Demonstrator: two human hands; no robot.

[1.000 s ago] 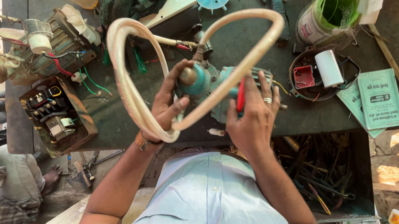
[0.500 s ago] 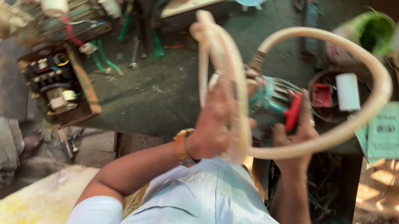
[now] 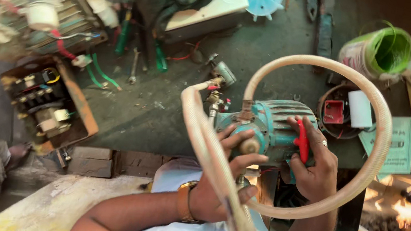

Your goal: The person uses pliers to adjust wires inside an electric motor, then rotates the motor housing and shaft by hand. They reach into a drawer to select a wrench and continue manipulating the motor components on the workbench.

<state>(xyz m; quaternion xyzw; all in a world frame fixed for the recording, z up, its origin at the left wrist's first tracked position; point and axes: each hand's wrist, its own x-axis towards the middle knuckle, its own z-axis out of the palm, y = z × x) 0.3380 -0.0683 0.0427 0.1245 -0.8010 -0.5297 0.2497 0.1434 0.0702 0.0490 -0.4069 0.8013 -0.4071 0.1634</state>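
Cluttered dark tabletop (image 3: 165, 111). Teal pump motor (image 3: 275, 128) at near edge, steadied by left hand (image 3: 218, 188) curled round its front; right hand (image 3: 315, 165) clamps red-handled tool (image 3: 302, 141) against housing. Beige hose (image 3: 365, 147) loops overhead.

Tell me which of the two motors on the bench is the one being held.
The teal motor at the bench's near edge, gripped by both hands. The other, an opened motor with bare windings, lies untouched at far left.

We cannot see the left hand's (image 3: 217, 193) palm behind the hose (image 3: 220, 168). The bottom edge cuts off the hose end. The motor assembly (image 3: 49, 7) at upper left is blurred.
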